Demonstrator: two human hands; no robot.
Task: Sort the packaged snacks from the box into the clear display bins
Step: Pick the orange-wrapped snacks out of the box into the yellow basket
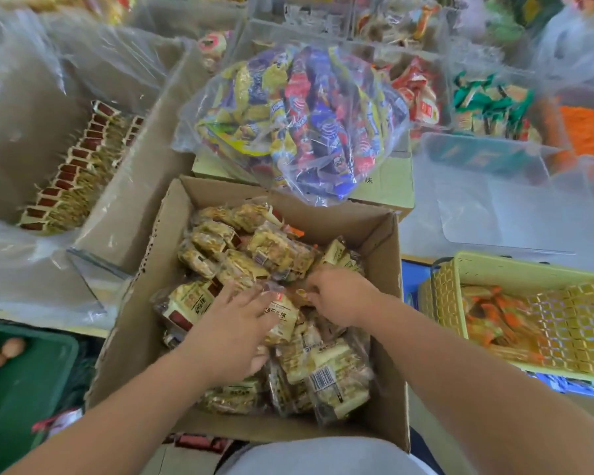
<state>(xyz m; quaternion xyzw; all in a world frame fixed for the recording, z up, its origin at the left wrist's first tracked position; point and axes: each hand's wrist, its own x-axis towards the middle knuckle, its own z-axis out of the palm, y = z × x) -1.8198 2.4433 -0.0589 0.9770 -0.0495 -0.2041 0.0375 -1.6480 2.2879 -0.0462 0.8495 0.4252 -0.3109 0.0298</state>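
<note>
Head view: the only view; everything below is read from it.
Box (pixel 386 234): open cardboard, in front of me, flaps up.
Snack packets (pixel 271 252): loose pile of yellowish packets filling the box.
Left hand (pixel 234 320): fingers fairly straight, laid on the pile.
Right hand (pixel 340 296): just beside my left, fingers curled into the pile, pinching a packet edge.
Clear bin (pixel 127 186): on the counter to my left, matching packets already stood in rows.
Method, my judgement: gather several packets facing one way, then lift them together.
Barcode (pixel 323 378): white sticker, digits illegible.
Packet print: Chinese characters, too blurred to read.
Carton (pixel 391 180): behind the box, under a bag of mixed snacks (pixel 299 114); one legible character, 味.
</note>
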